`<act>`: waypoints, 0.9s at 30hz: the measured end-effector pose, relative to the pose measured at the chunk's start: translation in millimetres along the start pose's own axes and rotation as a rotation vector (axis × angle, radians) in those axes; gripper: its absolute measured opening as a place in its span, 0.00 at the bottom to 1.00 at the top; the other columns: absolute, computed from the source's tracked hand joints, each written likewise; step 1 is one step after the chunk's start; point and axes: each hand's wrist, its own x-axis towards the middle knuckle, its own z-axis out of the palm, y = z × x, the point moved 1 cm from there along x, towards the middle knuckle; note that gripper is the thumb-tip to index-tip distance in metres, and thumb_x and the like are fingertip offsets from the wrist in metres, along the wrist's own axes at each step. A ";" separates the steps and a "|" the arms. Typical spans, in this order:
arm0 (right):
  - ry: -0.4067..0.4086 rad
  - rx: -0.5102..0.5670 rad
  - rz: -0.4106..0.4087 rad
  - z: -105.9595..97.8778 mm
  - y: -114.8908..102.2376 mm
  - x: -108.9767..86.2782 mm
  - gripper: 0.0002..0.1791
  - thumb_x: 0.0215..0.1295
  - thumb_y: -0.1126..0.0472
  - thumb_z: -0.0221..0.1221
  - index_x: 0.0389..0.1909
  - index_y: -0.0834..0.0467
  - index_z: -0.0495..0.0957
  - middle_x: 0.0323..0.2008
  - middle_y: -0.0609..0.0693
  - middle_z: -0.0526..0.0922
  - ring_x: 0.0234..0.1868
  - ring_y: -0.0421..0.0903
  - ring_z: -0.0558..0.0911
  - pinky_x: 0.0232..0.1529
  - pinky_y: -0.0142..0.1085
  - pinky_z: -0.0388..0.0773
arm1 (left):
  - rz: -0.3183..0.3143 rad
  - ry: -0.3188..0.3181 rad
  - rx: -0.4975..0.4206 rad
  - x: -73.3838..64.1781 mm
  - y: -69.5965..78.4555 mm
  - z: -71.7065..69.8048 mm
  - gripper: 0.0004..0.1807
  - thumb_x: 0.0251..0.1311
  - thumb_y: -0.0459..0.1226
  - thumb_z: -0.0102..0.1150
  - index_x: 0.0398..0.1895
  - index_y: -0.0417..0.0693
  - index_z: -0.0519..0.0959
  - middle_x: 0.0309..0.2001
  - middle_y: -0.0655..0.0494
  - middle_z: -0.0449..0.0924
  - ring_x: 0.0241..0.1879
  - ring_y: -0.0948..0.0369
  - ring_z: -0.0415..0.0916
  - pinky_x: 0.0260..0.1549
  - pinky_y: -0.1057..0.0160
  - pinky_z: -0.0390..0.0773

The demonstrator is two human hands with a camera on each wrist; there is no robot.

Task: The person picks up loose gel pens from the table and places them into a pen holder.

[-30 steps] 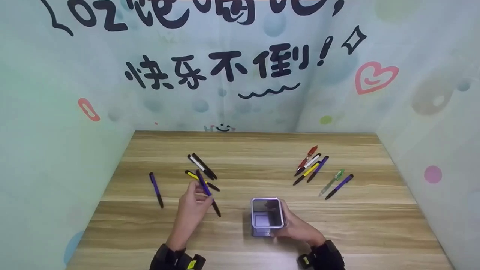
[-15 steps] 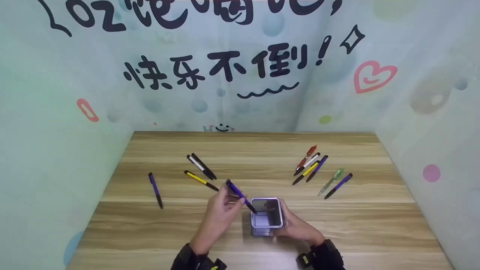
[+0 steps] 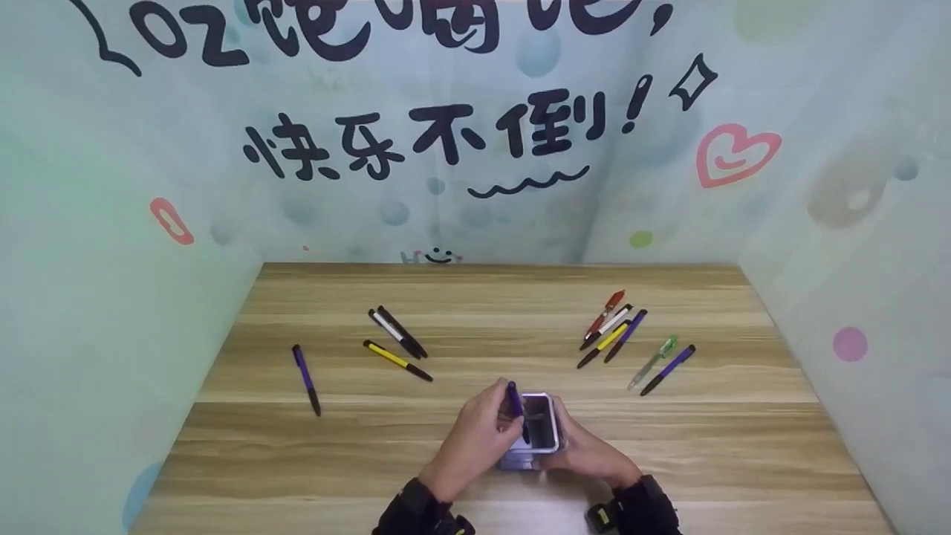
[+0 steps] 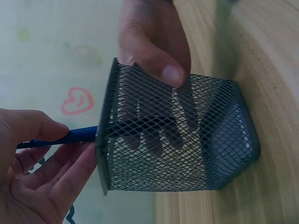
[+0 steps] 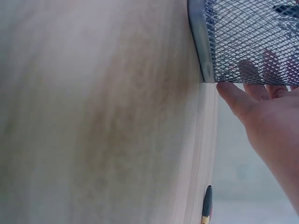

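Observation:
A square wire-mesh pen holder [image 3: 553, 425] stands upright on the table, its open top upward. My right hand [image 3: 594, 449] grips it from the right side; in the left wrist view the thumb lies on one mesh face and the fingers show through the mesh behind. Over the rim, my left hand [image 3: 474, 438] pinches a blue-purple pen [image 4: 81, 135] between thumb and fingers. The pen's dark lower end is inside the holder, visible through the mesh, while its upper end sticks out past the rim.
On the wooden table [image 3: 245, 461], a purple pen [image 3: 306, 380] lies at left, near a yellow pen [image 3: 397, 361] and a black pen [image 3: 403, 331] beside a white one. Several pens lie at right, including a red pen [image 3: 605, 316] and a green pen [image 3: 654, 362].
My left hand has carried the blue-purple pen rightward from beside the yellow pen to the holder, and its lower end has gone in. The right hand and holder stay in place.

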 end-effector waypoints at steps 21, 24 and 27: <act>-0.011 0.007 -0.011 -0.2 0.6 1.2 0.51 0.46 0.70 0.66 0.68 0.54 0.46 0.65 0.64 0.62 0.59 0.53 0.72 0.62 0.39 0.67 | 0.004 -0.125 0.089 17.7 0.9 13.2 0.13 0.50 0.28 0.61 0.39 0.45 0.72 0.34 0.52 0.80 0.29 0.67 0.76 0.27 0.79 0.75; -0.008 -0.004 -0.013 -0.1 0.2 0.9 0.51 0.46 0.69 0.66 0.68 0.54 0.46 0.66 0.64 0.59 0.60 0.54 0.71 0.63 0.40 0.66 | -0.003 -0.107 0.084 17.5 1.7 11.1 0.14 0.51 0.28 0.61 0.41 0.45 0.73 0.37 0.51 0.81 0.31 0.66 0.77 0.30 0.79 0.76; -0.007 0.005 -0.005 0.2 0.4 1.0 0.51 0.46 0.70 0.65 0.68 0.54 0.46 0.63 0.65 0.63 0.58 0.56 0.72 0.62 0.45 0.67 | -0.015 -0.087 0.081 16.6 1.4 6.2 0.14 0.52 0.29 0.60 0.43 0.46 0.73 0.40 0.51 0.81 0.36 0.62 0.79 0.35 0.75 0.78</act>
